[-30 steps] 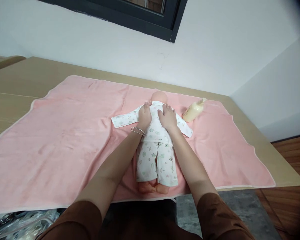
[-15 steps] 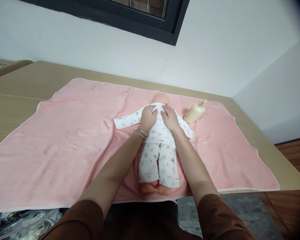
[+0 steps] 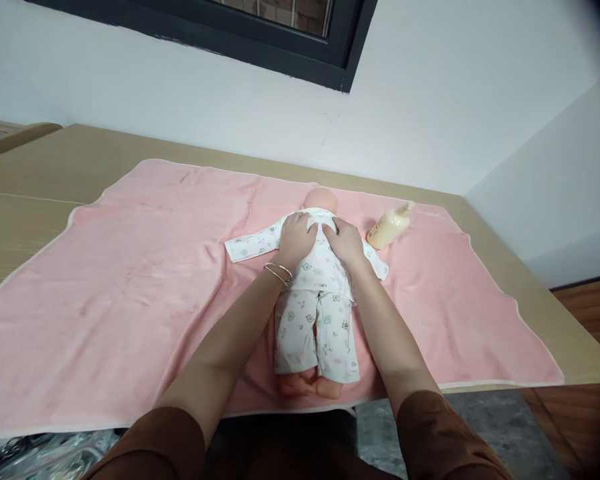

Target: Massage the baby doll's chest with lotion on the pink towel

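Note:
A baby doll (image 3: 320, 267) in a white printed top and trousers lies with its bald head away from me and its bare feet nearest me. No face shows on it, so it seems to be lying on its front. My left hand (image 3: 297, 239) rests on the upper left of its torso, fingers stretched out. On the upper right, my right hand (image 3: 347, 243) lies the same way, thumb pointing inward. Both hands are open and hold nothing. The doll's sleeves spread out to either side. A cream pump bottle (image 3: 389, 227) leans beyond the right sleeve.
Under the doll a pink blanket (image 3: 145, 280) covers much of the wooden table (image 3: 105, 143). A white wall (image 3: 230, 100) with a dark window frame (image 3: 345, 67) rises behind. Clear plastic bags (image 3: 55, 457) sit below the table's front edge at lower left.
Both hands have slid very slightly down the doll's torso toward me, still flat on it. The doll and the bottle stay in place; the view has shifted a little.

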### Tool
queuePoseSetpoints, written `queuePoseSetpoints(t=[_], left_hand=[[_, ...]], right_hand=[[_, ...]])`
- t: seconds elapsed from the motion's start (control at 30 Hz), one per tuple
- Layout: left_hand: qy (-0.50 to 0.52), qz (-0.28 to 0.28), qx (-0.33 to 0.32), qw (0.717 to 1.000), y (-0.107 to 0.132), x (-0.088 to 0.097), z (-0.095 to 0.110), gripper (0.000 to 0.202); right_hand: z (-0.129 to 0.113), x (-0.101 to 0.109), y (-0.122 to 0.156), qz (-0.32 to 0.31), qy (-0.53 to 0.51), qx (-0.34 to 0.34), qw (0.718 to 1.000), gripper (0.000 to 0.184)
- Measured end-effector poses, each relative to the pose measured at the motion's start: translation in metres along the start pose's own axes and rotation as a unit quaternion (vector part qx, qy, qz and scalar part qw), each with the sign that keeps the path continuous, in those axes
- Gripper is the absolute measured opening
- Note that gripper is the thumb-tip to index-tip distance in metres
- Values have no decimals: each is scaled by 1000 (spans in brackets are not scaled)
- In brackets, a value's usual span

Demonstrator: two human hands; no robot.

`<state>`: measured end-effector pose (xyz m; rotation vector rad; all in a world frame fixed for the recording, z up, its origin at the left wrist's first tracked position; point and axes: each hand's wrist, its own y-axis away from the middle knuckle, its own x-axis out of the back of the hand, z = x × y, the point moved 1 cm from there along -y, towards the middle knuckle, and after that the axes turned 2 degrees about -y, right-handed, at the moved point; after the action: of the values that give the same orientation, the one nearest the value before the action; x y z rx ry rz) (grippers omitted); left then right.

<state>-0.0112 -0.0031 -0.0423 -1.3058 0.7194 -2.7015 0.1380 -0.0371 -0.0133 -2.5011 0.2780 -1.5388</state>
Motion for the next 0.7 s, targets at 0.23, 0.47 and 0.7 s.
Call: queuePoseSetpoints(t=[0.23,0.47,0.7], left_hand=[[-65,-73,-6,995,0,18,15,39],[-118,-152,-1,981,15,47,43,35],[-48,-109,24,993,5,27,23,42]], right_hand=[[0,0,0,-53,15,-24,998,53],[-30,22,16,-73,91,-9,993,38],[-13,18,6,-90,-1,-31,996,47]])
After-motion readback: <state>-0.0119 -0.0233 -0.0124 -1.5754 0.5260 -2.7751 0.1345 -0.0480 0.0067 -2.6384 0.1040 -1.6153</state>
